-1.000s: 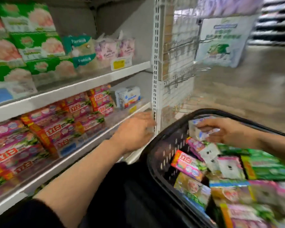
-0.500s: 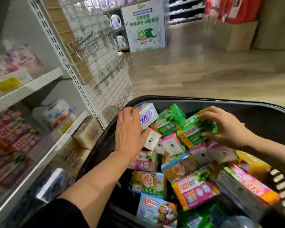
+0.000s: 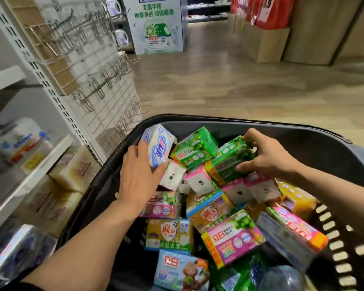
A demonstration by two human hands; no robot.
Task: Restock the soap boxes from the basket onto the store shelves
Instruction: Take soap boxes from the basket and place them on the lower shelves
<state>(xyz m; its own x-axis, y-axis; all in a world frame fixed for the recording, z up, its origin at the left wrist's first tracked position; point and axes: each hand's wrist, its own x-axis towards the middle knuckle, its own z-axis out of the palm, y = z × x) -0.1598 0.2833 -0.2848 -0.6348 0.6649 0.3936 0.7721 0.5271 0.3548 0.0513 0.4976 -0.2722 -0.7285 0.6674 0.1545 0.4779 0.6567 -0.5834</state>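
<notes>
A black plastic basket (image 3: 298, 141) in front of me holds several soap boxes in green, pink, yellow and blue. My left hand (image 3: 138, 174) lies on the white-and-blue soap box (image 3: 158, 144) at the basket's far left, fingers straight along its side, thumb beneath it. My right hand (image 3: 265, 155) grips a green soap box (image 3: 229, 159) at the far middle, fingers curled over its top edge and thumb on its front. A second green box (image 3: 194, 147) lies between the two hands. The store shelves (image 3: 29, 164) stand at my left.
A wire grid panel with bare metal hooks (image 3: 105, 80) stands at the shelf end, just left of the basket. The shelves hold beige soap bars (image 3: 75, 168) and blue-white packs (image 3: 19, 139). Open wooden floor (image 3: 219, 85) lies beyond, with a display stand (image 3: 158, 24) farther off.
My left hand left the shelf edge, swung into the basket and settled on the white-and-blue box. My right hand moved from a pale box to the green box and now grips it.
</notes>
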